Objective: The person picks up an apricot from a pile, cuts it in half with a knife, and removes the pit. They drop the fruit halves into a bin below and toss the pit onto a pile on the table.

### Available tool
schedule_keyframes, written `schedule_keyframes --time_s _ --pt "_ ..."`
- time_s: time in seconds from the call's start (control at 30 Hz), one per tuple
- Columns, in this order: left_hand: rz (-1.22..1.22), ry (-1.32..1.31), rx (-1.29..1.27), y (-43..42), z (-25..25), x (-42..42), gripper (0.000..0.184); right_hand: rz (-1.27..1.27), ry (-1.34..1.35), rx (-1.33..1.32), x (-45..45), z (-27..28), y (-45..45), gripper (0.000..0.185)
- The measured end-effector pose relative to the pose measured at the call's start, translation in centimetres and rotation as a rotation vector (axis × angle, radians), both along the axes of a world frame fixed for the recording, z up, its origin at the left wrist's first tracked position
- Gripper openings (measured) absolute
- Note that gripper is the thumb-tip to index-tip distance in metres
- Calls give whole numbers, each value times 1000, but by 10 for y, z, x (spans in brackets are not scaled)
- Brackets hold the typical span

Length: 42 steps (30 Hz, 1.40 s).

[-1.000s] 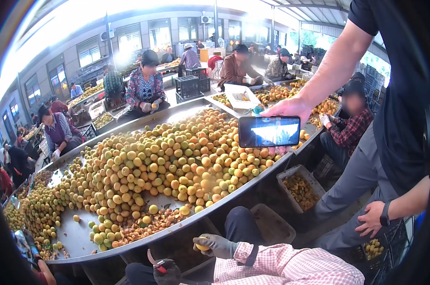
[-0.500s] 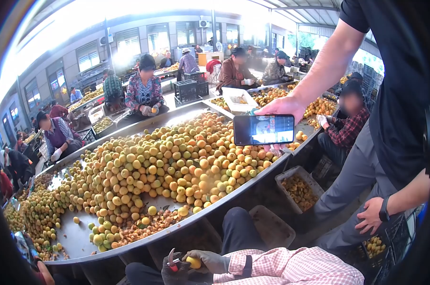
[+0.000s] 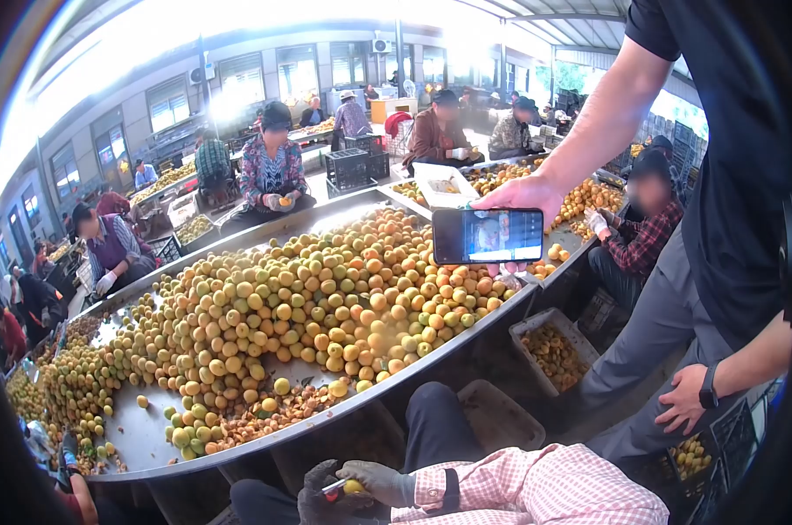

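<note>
At the bottom of the head view, my right hand (image 3: 385,483) in a grey glove comes from a pink checked sleeve and is closed around a yellow fruit (image 3: 353,486) that looks like an apricot. My left hand (image 3: 315,499), in a darker glove, grips a red-handled cutting tool (image 3: 331,492). Its metal blade points at the fruit and seems to touch it; the gloves hide most of the tool. Both hands are close together above my lap. Beyond them stands a long metal table (image 3: 151,440) heaped with yellow-orange apricots (image 3: 265,297).
A person in dark clothes stands close at right, holding a phone (image 3: 488,235) over the table. Scraps (image 3: 278,411) lie near the table's edge. A crate of cut fruit (image 3: 553,352) and a shallow bin (image 3: 499,411) sit right of my knee. Several people work across the table.
The cutting tool's blade, upright and apart from the fruit before, has tipped right toward it. The hands have drawn closer together. The view has shifted slightly.
</note>
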<state>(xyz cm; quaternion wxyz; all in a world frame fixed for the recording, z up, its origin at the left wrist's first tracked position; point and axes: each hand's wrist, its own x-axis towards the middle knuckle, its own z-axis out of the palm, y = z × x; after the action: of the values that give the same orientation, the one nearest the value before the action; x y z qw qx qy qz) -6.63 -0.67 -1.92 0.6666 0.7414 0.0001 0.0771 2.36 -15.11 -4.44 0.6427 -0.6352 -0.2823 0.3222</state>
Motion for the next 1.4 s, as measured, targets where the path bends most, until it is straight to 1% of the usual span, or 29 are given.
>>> schedule_keyframes --time_s 0.03,0.07,0.1,0.13,0.17,0.2,0.23,0.27,0.33,0.37,0.4,0.43,0.53,0.57,0.67,0.73,0.77,0.8,0.83,0.87,0.9,0.97,1.0,1.03,1.07,1.1,1.17,1.27,1.4 --pt "-85 42 -281 1 -9 2 42 -80 -550 86 0 -17 1 18" --pt "-83 59 -270 -4 5 1 48 -83 -552 87 -2 -25 1 18" --pt "-86 59 -268 -3 1 2 48 -99 6 104 -3 -33 1 20" --pt "-85 17 -125 -1 -8 4 47 -108 565 116 -7 -42 1 22" --pt "-85 -26 17 0 -12 5 46 -110 567 117 -10 -73 2 22" --pt "-87 -25 15 -4 4 3 46 -165 419 109 -13 -122 3 31" --pt "-58 -10 223 -10 35 -1 46 -218 271 100 -20 -157 4 50" --pt "-28 6 430 -14 51 -4 46 -219 272 100 -31 -174 13 50" --pt "-14 -45 463 -16 48 -3 49 -705 201 -223 -43 -192 38 38" --pt "0 -97 496 -17 45 -2 53 -705 202 -222 -39 -166 28 38" --pt "14 -150 530 -18 41 -1 56 -517 210 -110 -33 -106 8 36" --pt "28 -204 563 -19 36 1 60 -328 216 0 -32 -70 -3 35" --pt "69 -360 659 -21 26 3 71 -464 191 -74 -45 -73 3 32" --pt "83 -411 689 -22 25 3 75 -464 193 -75 -46 -70 2 32" --pt "-3 -358 677 -19 30 2 80 -252 336 350 -45 -62 0 31" --pt "-8 -398 687 -19 29 4 82 -101 423 632 -44 -57 0 31" --pt "-14 -437 696 -18 28 5 85 -101 423 633 -42 -81 3 31" --pt "-16 -436 697 -18 29 4 85 -257 -17 522 -39 -126 9 39" --pt "-27 -404 682 -18 29 3 83 -403 -455 391 -37 -151 12 46" --pt "-40 -369 666 -18 29 1 81 -407 -450 388 -40 -143 11 46" --pt "-48 -358 665 -19 28 -4 81 -345 -329 400 -37 -122 12 43" --pt "-93 -232 496 -19 30 -4 74 -210 -113 427 -34 -94 7 35" --pt "-89 -251 497 -17 11 0 74 -138 -23 440 -33 -88 9 31" --pt "-84 -59 63 -12 -26 2 72 -67 70 452 -25 -72 6 27" --pt "-81 145 -369 -9 -46 3 70 2 173 463 -24 -59 1 23" --pt "-83 150 -366 -9 -37 2 70 68 285 472 -27 -43 5 20" --pt "-44 -133 186 -10 -11 1 75 201 512 485 -26 -14 -2 12" --pt "32 -570 1009 -12 25 4 83 180 487 459 -29 -22 -3 11" --pt "-88 -455 968 -2 10 4 89 139 430 425 -32 -25 -4 9"
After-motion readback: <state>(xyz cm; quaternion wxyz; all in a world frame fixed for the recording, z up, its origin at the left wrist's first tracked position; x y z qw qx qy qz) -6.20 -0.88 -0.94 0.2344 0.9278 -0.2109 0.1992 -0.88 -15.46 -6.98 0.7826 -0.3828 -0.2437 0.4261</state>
